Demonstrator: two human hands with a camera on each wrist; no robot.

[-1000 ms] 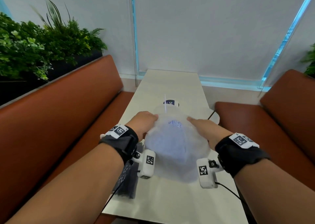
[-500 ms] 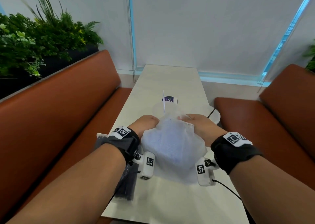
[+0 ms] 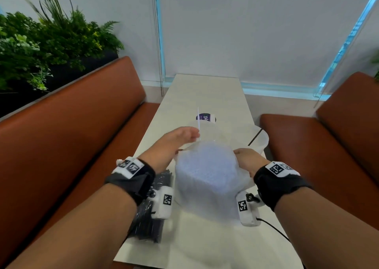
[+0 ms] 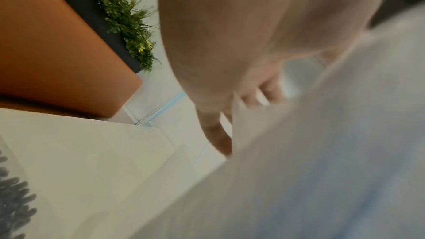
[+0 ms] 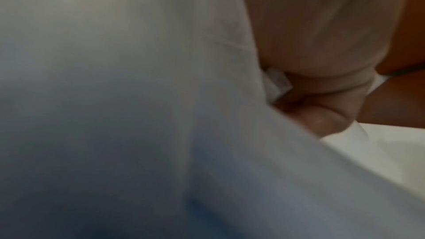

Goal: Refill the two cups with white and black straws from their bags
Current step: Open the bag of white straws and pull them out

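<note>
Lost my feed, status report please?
Left hand and right hand grip white straw bag. Black straw bag untouched. Cups partly hidden behind bag.

Head view: evenly lit and bright, daylight diffused through the pale window blinds (image 3: 256, 29) ahead, with cyan light leaking at their edges; shadows on the table (image 3: 205, 92) are soft and faint, the foliage (image 3: 41, 43) at upper left is slightly smeared, and straight lines bow toward the frame edges from the wide lens. Left wrist view: motion-blurred throughout, the left hand (image 4: 230, 43) and the translucent bag (image 4: 322, 152) both soft, with only the plants and bench moderately legible. Right wrist view: dimmest and least sharp, the bag filling most of the frame as a grey-blue haze darkening toward the bottom, the right hand (image 5: 322, 43) out of focus.
</note>
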